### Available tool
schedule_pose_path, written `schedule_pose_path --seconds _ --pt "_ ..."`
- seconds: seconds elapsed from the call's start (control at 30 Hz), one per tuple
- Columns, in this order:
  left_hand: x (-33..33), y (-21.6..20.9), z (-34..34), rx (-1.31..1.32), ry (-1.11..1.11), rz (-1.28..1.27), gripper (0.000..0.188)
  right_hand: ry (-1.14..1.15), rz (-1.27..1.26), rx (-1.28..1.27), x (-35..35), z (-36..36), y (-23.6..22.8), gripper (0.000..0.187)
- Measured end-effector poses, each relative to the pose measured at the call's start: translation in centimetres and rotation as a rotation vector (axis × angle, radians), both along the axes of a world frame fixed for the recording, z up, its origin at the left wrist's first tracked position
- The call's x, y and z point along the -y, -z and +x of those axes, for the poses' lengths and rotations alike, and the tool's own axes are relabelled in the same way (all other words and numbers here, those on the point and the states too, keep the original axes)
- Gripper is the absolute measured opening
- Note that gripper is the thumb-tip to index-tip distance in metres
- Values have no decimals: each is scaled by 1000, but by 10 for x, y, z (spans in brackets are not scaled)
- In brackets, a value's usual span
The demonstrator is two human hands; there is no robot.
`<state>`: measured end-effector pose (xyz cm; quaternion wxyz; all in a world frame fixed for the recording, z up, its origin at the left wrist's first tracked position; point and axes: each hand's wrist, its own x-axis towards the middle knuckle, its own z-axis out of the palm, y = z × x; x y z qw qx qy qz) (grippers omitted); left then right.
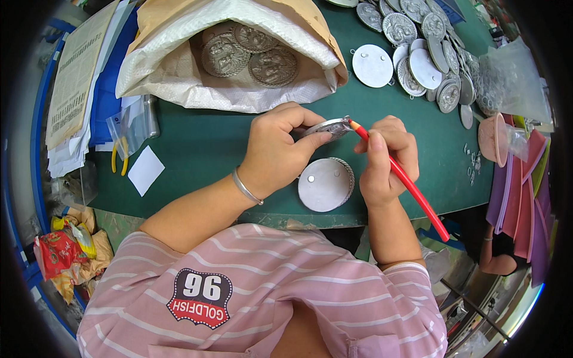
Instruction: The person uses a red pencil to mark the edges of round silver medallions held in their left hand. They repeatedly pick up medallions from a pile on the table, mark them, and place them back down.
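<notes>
My left hand (276,143) pinches a round silver metal medallion (330,127) by its edge, tilted so its rim faces me. In my right hand (389,158) is a long red pencil (419,198), its pale tip touching the medallion's far right edge, near a small loop. Just below the hands a second medallion (326,185) lies plain side up on the green table, with two small studs and a rope-like rim. The face of the held medallion is mostly hidden by its tilt and my fingers.
A white-lined sack (233,101) holding several embossed medallions (273,65) stands at the back. Far right lies a heap of medallions (427,65), beside a clear plastic bag (516,74) and a pink cup (493,140). Small metal rings (473,162) lie near it. At left are yellow-handled pliers (120,156) and white paper (145,171).
</notes>
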<state>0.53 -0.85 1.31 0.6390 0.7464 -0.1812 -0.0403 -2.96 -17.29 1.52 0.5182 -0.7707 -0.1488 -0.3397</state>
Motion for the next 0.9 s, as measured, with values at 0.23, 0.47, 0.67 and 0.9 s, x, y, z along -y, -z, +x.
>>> schedule_pose_path --seconds 0.23,0.47,0.67,0.9 --pt "3 -2 -1 21 -6 -20 11 -75 -58 86 -4 1 0 6" --pt "4 -1 -4 116 -11 17 12 -54 -93 65 -4 0 -4 6" --pt "4 -1 -5 125 -1 13 12 -76 -72 58 -2 0 -5 7" --pt "5 -2 -4 106 -17 57 10 -105 -9 134 -1 2 0 7"
